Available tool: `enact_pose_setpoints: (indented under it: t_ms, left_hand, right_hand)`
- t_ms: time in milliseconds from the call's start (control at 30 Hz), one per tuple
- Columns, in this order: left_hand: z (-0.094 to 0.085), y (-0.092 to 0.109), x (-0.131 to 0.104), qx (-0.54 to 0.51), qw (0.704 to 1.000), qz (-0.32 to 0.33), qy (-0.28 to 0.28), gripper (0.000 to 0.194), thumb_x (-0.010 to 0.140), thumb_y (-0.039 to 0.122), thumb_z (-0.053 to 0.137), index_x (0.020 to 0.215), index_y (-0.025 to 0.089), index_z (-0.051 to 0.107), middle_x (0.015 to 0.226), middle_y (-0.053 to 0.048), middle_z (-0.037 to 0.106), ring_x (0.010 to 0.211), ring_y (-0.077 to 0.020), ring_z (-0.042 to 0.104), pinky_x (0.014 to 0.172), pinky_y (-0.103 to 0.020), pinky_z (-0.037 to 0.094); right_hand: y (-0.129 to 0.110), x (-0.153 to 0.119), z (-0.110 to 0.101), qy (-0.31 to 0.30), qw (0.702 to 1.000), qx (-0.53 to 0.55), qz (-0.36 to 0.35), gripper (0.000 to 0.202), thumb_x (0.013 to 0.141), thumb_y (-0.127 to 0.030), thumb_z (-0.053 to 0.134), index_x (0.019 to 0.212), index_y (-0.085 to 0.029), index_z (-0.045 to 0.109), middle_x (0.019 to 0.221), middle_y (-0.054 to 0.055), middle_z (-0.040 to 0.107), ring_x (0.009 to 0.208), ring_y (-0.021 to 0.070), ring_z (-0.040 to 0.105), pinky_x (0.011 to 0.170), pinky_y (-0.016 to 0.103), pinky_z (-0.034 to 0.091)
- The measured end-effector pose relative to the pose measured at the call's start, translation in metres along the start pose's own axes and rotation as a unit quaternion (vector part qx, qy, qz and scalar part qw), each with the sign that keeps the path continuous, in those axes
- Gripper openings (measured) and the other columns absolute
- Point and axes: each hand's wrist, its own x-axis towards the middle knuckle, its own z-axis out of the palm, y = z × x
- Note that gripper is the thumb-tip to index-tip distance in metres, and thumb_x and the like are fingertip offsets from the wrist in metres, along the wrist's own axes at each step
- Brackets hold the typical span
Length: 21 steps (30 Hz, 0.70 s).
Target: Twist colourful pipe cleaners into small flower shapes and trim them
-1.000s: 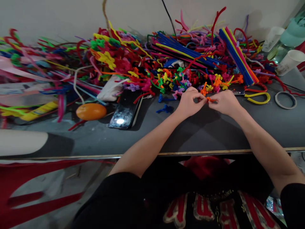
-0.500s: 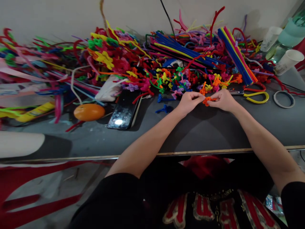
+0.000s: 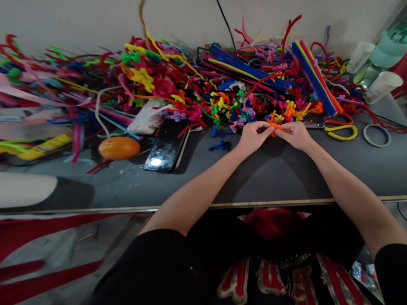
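An orange pipe-cleaner piece [image 3: 275, 127] with small loops is held between my two hands, above the grey table. My left hand [image 3: 254, 136] pinches it from the left with thumb and fingers. From the right, my right hand [image 3: 296, 134] grips its other side, fingers curled. Just behind the hands lies a heap of small multicoloured twisted pipe-cleaner flowers [image 3: 243, 110]. Two blue twisted pieces lie left of my left hand, the nearer one [image 3: 220, 145] by itself on the table.
Scissors with red and yellow handles [image 3: 342, 132] and a grey tape ring [image 3: 377, 135] lie at right. Paper cups [image 3: 383, 87] stand behind. At left are a phone [image 3: 165, 148], an orange oval object [image 3: 119, 148] and piled pipe cleaners. Blue bundles [image 3: 314, 80] lie behind.
Both hands have drawn slightly closer together around the orange piece and moved slightly. My right hand's fingers now reach nearer its middle.
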Motion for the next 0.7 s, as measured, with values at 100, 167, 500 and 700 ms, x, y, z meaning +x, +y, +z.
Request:
enact_pose_setpoints:
  t_ms: [100, 167, 500, 700]
  left_hand:
    - [0.0022, -0.0048, 0.0013, -0.009, 1.000, -0.004, 0.009, 0.033, 0.085, 0.050, 0.069, 0.077, 0.017, 0.073, 0.081, -0.007, 0.077, 0.074, -0.0171, 0.070, 0.069, -0.029, 0.055]
    - [0.0026, -0.0060, 0.0019, -0.024, 1.000, -0.009, 0.008, 0.034, 0.086, 0.050, 0.068, 0.078, 0.017, 0.072, 0.081, -0.007, 0.077, 0.074, -0.0170, 0.069, 0.070, -0.029, 0.055]
    - [0.0006, -0.0045, 0.0023, 0.038, 0.999, 0.019, 0.010, 0.027, 0.086, 0.043, 0.068, 0.081, 0.018, 0.073, 0.085, -0.006, 0.077, 0.076, -0.0170, 0.069, 0.070, -0.029, 0.053]
    - [-0.0008, -0.0075, 0.0045, 0.044, 0.999, 0.028, 0.009, 0.018, 0.087, 0.035, 0.067, 0.084, 0.017, 0.072, 0.089, -0.006, 0.078, 0.080, -0.0177, 0.070, 0.076, -0.031, 0.054]
  right_hand:
    - [-0.0018, -0.0007, 0.0005, 0.007, 1.000, -0.016, -0.016, 0.053, 0.084, -0.065, 0.063, 0.061, -0.017, 0.060, 0.055, -0.005, 0.031, 0.056, 0.0096, 0.027, 0.054, 0.029, 0.021]
    - [-0.0026, -0.0007, 0.0003, 0.010, 1.000, -0.017, -0.023, 0.053, 0.084, -0.065, 0.061, 0.062, -0.016, 0.061, 0.055, -0.005, 0.030, 0.055, 0.0088, 0.026, 0.054, 0.029, 0.020]
    - [0.0010, 0.0002, 0.0009, 0.004, 1.000, 0.002, -0.007, 0.054, 0.082, -0.067, 0.062, 0.080, -0.014, 0.072, 0.060, -0.001, 0.049, 0.059, 0.0102, 0.037, 0.055, 0.026, 0.029]
    - [-0.0011, 0.0011, 0.0012, -0.002, 1.000, 0.025, -0.009, 0.053, 0.078, -0.067, 0.063, 0.077, -0.014, 0.069, 0.062, -0.002, 0.047, 0.060, 0.0094, 0.035, 0.055, 0.026, 0.027]
